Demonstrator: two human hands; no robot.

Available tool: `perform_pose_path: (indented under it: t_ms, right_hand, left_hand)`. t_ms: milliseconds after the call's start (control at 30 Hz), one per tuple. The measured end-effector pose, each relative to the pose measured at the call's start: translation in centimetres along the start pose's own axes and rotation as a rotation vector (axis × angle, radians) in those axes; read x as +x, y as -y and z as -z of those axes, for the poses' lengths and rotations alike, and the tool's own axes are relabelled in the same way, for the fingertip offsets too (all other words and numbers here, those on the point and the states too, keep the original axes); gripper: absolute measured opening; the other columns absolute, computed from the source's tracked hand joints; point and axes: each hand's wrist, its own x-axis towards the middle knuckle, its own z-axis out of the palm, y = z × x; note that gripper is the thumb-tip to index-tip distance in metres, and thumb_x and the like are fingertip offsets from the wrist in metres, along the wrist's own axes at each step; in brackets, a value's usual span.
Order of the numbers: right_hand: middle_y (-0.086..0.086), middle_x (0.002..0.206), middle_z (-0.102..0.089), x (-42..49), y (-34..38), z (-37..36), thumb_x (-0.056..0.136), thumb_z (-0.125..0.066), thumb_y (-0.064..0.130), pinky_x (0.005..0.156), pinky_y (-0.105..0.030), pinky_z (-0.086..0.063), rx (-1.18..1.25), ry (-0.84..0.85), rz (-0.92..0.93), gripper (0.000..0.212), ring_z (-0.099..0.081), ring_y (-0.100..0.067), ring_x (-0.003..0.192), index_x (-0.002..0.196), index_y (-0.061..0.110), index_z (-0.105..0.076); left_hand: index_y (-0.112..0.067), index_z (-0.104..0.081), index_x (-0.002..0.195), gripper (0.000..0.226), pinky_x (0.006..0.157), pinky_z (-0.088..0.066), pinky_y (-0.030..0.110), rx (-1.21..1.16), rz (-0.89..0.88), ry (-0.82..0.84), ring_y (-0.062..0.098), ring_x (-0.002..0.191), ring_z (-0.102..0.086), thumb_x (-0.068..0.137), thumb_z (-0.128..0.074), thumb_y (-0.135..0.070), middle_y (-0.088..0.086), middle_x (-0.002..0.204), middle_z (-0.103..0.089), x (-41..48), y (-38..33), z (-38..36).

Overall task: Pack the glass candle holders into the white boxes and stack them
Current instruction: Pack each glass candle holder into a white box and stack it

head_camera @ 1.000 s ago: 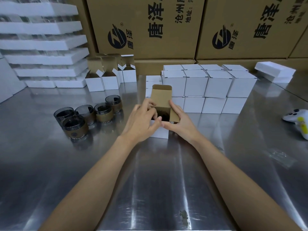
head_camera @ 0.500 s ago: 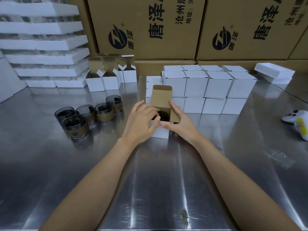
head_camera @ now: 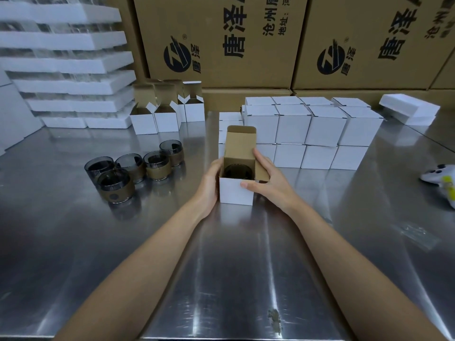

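A small white box stands open at the table's middle, its brown lid flap upright. A dark glass candle holder sits inside it. My left hand holds the box's left side. My right hand holds the right side, thumb on the front corner and fingers against the lid and side flap. Several more glass candle holders with brown bands stand in a group to the left. Closed white boxes are stacked two high just behind.
Several open empty white boxes stand at the back left beside white foam trays. Large brown cartons wall the back. A white and yellow device lies at the right edge, and a flat white box at the far right.
My left hand has slid off the top of the box to its left side, uncovering the candle holder inside. My right hand's fingers have moved up against the lid flap.
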Motion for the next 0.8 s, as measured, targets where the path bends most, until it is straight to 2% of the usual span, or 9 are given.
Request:
perform_pose_path:
  t_ms: [100,233,333,400,433,533,600,700,800]
  right_hand:
    - [0.01,0.142,-0.041,0.0,0.1,-0.1,0.079,-0.08,0.02,0.081,-0.005,-0.044,0.015,-0.007,-0.001,0.091,-0.048,0.015,0.116,0.153,0.023,-0.027]
    - [0.013,0.14,-0.043,-0.1,0.2,-0.1,0.078,-0.08,0.017,0.079,-0.002,-0.042,0.026,-0.01,0.015,0.091,-0.048,0.023,0.109,0.152,0.026,-0.027]
    - [0.011,0.142,-0.046,-0.1,0.4,0.0,0.084,-0.073,0.028,0.085,-0.013,-0.048,0.119,-0.028,0.026,0.086,-0.055,0.001,0.116,0.153,0.027,-0.021]
    - [-0.005,0.149,-0.044,0.2,0.6,0.2,0.095,-0.048,0.047,0.092,-0.03,-0.048,0.411,-0.084,-0.031,0.068,-0.057,-0.018,0.119,0.153,0.022,-0.025]
    - [-0.009,0.146,-0.048,0.3,0.5,0.3,0.099,-0.036,0.049,0.091,-0.032,-0.046,0.59,-0.12,-0.077,0.062,-0.059,-0.02,0.116,0.153,0.021,-0.025]
    - [-0.015,0.135,-0.057,0.5,0.2,-0.1,0.103,-0.028,0.024,0.098,-0.032,-0.042,0.855,-0.177,-0.169,0.048,-0.058,-0.024,0.115,0.149,0.01,-0.033]
    - [-0.014,0.13,-0.06,0.4,0.0,-0.5,0.101,-0.029,0.015,0.1,-0.029,-0.042,0.877,-0.167,-0.186,0.044,-0.059,-0.022,0.113,0.142,0.005,-0.041]
    - [-0.001,0.113,-0.066,0.5,0.4,-1.2,0.103,-0.034,0.019,0.09,-0.025,-0.043,0.815,-0.141,-0.177,0.033,-0.062,-0.011,0.101,0.129,0.014,-0.053]
    - [0.003,0.124,-0.066,0.4,0.5,-1.8,0.104,-0.037,0.032,0.099,-0.027,-0.045,0.647,-0.068,-0.128,0.034,-0.062,-0.01,0.112,0.127,0.018,-0.058]
  left_hand:
    - [-0.024,-0.057,0.111,0.019,0.085,-0.052,0.031,0.157,-0.11,-0.012,0.017,0.099,-0.064,0.1,-0.043,-0.018,0.003,0.111,-0.065,0.1,0.1,0.2]
    - [-0.026,-0.059,0.102,0.025,0.072,-0.049,0.017,0.255,-0.168,-0.019,0.006,0.089,-0.063,0.095,-0.043,-0.008,-0.006,0.102,-0.065,0.2,-0.1,0.5]
    - [-0.022,-0.057,0.103,0.023,0.07,-0.047,0.018,0.246,-0.167,-0.039,0.008,0.086,-0.06,0.094,-0.043,-0.007,-0.004,0.098,-0.063,0.3,-0.1,0.2]
    - [-0.02,-0.055,0.106,0.023,0.066,-0.045,0.016,0.24,-0.162,-0.057,0.008,0.085,-0.058,0.094,-0.042,-0.006,-0.003,0.099,-0.061,0.3,0.0,0.1]
    - [-0.02,-0.055,0.108,0.023,0.064,-0.045,0.014,0.241,-0.158,-0.062,0.008,0.085,-0.058,0.094,-0.042,-0.007,-0.003,0.099,-0.061,0.4,0.0,0.1]
    - [-0.022,-0.053,0.106,0.021,0.058,-0.045,0.01,0.247,-0.163,-0.08,0.008,0.084,-0.057,0.095,-0.042,-0.008,-0.001,0.101,-0.059,0.4,0.0,0.1]
    - [-0.024,-0.052,0.103,0.019,0.057,-0.045,0.009,0.243,-0.175,-0.093,0.007,0.082,-0.057,0.095,-0.042,-0.009,-0.001,0.101,-0.058,0.4,0.1,0.1]
    - [-0.022,-0.051,0.107,0.019,0.055,-0.045,0.009,0.231,-0.178,-0.101,0.006,0.08,-0.057,0.096,-0.041,-0.01,-0.001,0.101,-0.057,0.5,0.4,0.2]
    - [-0.021,-0.05,0.111,0.02,0.062,-0.046,0.012,0.23,-0.177,-0.09,0.008,0.085,-0.057,0.096,-0.041,-0.011,-0.001,0.103,-0.058,0.5,0.4,0.2]
